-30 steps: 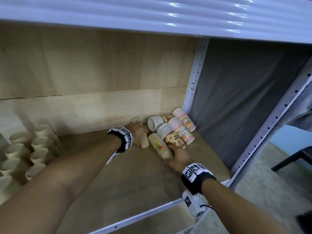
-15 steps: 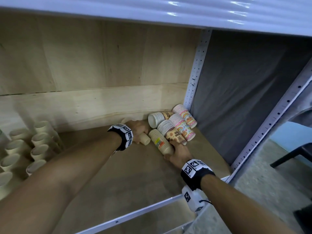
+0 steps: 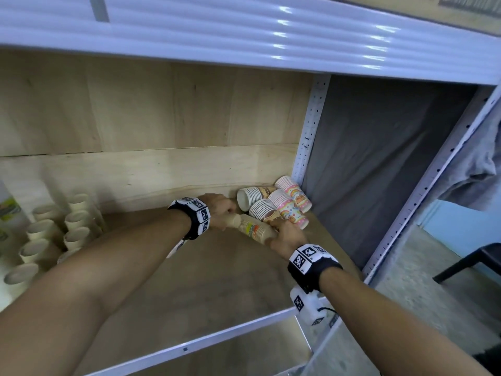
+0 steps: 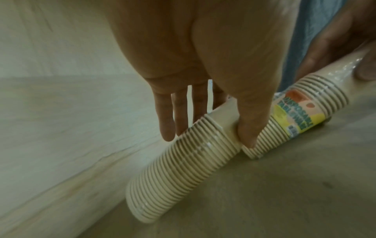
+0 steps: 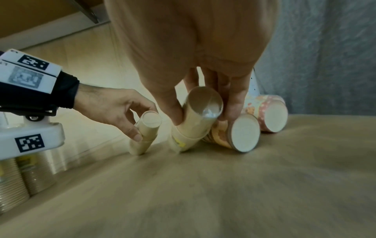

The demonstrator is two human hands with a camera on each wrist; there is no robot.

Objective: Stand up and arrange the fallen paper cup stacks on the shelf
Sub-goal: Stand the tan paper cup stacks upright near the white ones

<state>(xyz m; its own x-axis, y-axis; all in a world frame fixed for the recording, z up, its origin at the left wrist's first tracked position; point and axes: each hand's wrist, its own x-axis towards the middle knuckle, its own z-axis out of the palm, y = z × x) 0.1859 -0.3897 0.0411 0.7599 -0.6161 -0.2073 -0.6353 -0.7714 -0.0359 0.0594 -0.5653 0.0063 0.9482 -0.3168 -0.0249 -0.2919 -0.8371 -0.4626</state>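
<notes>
Both hands low on the wooden shelf, left hand pinching a plain beige paper cup stack, right hand gripping the labelled beige wrapped cup stack, tilted, printed stacks lying behind near the corner

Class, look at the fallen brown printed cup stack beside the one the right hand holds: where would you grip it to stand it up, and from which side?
Probably grip the brown stack round its narrow closed base, coming from the shelf front. It lies on its side with that end towards the front and its rims towards the back wall. A pink stack lies close on its right, so grip from above.
</notes>
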